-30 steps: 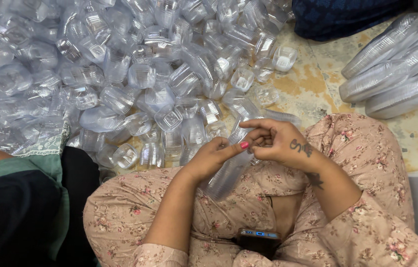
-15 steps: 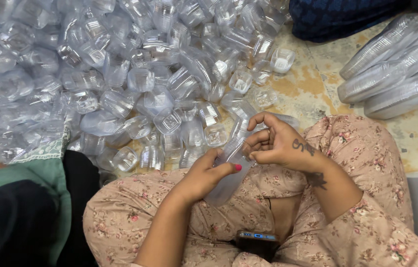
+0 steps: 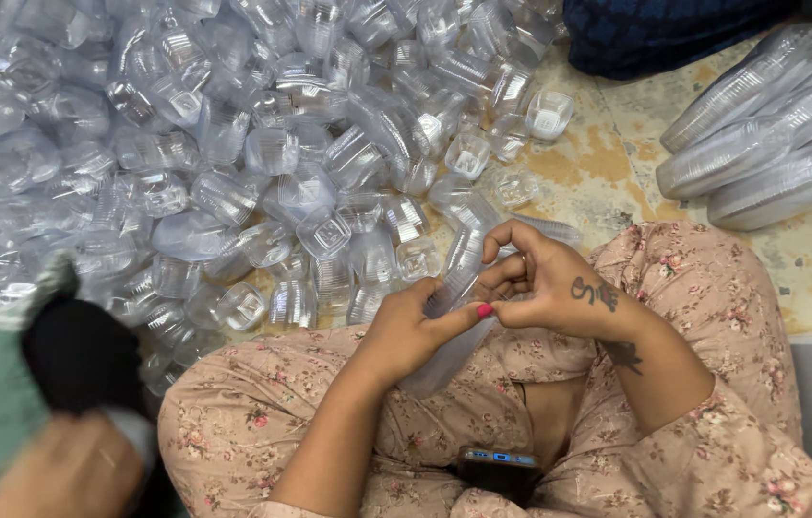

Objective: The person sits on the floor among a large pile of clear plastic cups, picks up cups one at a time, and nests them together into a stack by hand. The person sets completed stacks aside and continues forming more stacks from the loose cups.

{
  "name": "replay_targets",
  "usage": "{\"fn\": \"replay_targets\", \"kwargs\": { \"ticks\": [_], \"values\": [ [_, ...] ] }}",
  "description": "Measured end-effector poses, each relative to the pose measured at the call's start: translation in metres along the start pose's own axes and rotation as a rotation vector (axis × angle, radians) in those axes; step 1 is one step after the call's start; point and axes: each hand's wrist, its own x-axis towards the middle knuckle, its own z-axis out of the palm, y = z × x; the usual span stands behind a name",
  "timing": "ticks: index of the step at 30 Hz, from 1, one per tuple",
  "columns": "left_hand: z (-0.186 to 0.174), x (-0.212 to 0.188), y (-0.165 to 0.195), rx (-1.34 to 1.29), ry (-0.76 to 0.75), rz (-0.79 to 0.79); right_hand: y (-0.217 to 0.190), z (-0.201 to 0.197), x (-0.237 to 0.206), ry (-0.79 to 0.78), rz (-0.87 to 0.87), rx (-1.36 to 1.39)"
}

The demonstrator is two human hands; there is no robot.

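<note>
Your left hand (image 3: pixel 406 331) has closed more firmly under the stack of clear cups (image 3: pixel 449 312), while your right hand (image 3: pixel 545 288) now pinches its top; stacking continues.

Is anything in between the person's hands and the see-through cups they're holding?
Nothing visible is. The left hand and the right hand both grip the stack of clear plastic cups directly, fingers on the plastic, over the lap. The pile of loose clear cups lies beyond on the floor, apart from the hands.
</note>
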Motion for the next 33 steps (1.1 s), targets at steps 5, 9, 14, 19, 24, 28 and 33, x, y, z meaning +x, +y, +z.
{"fn": "replay_targets", "kwargs": {
  "ticks": [5,9,14,19,24,28,33],
  "values": [
    [-0.002,0.001,0.006,0.03,-0.018,0.0,0.005,-0.003,0.002,0.015,-0.002,0.022],
    [-0.002,0.001,0.01,0.035,-0.014,-0.01,0.004,-0.005,0.002,0.028,-0.001,-0.002],
    [-0.003,0.001,0.013,0.069,-0.036,-0.025,0.001,-0.009,0.0,0.024,-0.001,-0.025],
    [-0.002,0.002,0.012,0.083,-0.043,-0.037,0.004,-0.008,0.0,0.032,-0.026,-0.064],
    [0.001,0.005,0.01,0.12,-0.005,-0.042,0.005,-0.009,-0.001,0.041,-0.008,-0.048],
    [0.003,0.006,0.01,0.165,-0.006,-0.111,0.005,-0.009,-0.001,0.051,-0.024,-0.066],
    [0.002,0.004,0.009,0.142,-0.002,-0.033,0.005,-0.008,0.0,0.001,-0.154,-0.19]
  ]
}}
